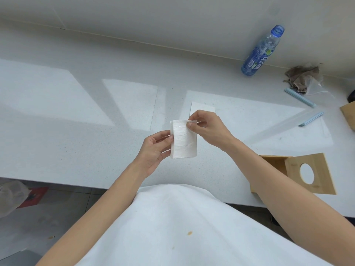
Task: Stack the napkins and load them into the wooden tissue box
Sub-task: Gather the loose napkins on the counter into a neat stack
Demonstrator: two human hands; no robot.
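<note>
Napkins, a small white stack held upright, hang in the air above the surface, between both hands. The left hand grips the stack's left edge, fingers and thumb curled round it. The right hand pinches the top right corner between thumb and forefinger. One more white sheet lies flat on the surface just beyond the right hand. The box sits open at the near right edge of the surface, and its lid, which has a round hole, is tilted up at its right side. Far back on the right are a blue bottle, a brown cloth and a clear bag with blue strips.
</note>
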